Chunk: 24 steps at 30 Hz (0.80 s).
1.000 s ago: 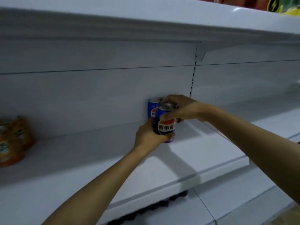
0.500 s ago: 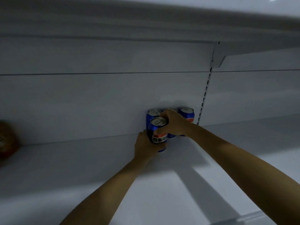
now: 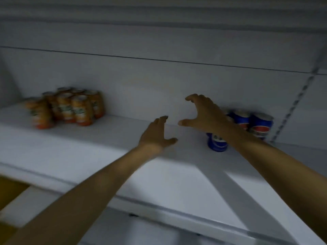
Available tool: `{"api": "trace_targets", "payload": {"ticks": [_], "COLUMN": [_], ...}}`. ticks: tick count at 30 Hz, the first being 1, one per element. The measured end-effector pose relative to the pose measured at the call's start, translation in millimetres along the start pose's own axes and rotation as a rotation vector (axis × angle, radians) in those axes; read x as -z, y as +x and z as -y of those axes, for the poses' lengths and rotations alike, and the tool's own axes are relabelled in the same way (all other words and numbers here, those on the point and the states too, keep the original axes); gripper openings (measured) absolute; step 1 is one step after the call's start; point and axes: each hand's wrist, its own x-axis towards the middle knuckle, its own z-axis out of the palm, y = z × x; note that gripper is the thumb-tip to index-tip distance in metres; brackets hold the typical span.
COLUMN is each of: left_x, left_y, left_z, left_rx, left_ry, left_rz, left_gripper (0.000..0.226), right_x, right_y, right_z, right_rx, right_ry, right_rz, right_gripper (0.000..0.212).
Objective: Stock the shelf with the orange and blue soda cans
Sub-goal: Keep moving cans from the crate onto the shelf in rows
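Blue soda cans (image 3: pixel 254 126) stand grouped on the white shelf (image 3: pixel 88 156), against its back wall. The right hand (image 3: pixel 203 114), spread and empty, hovers just left of them. The left hand (image 3: pixel 155 137), relaxed and empty, lies farther left. Orange soda cans (image 3: pixel 70 107) sit well apart, leftward.

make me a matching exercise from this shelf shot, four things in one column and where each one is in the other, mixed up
Things:
1. cluster of orange soda cans
2. group of blue soda cans
3. left hand
4. right hand

Places:
a. in front of the blue cans, holding nothing
b. right end of the white shelf
c. above mid-shelf, lower of the two
d. left end of the shelf

Pairs: 1-d, 2-b, 3-c, 4-a
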Motion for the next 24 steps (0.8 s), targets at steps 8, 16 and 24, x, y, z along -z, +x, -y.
{"api": "trace_targets", "payload": {"ticks": [8, 16, 24], "left_x": [185, 268, 240], "left_y": [-169, -429, -602], "left_z": [148, 292, 414], "left_rx": [0.264, 0.708, 0.892], "left_ry": [0.657, 0.759, 0.585], "left_rz": [-0.192, -0.131, 0.088], "left_gripper": [0.087, 0.096, 0.097], "right_x": [-80, -228, -410], "right_y": [24, -90, -221], "right_z": [225, 482, 548], "right_rx": [0.431, 0.843, 0.64], "right_ry": [-0.017, -0.038, -0.077], "right_rz": [0.269, 0.443, 0.824], "right_gripper": [0.088, 0.089, 0.08]}}
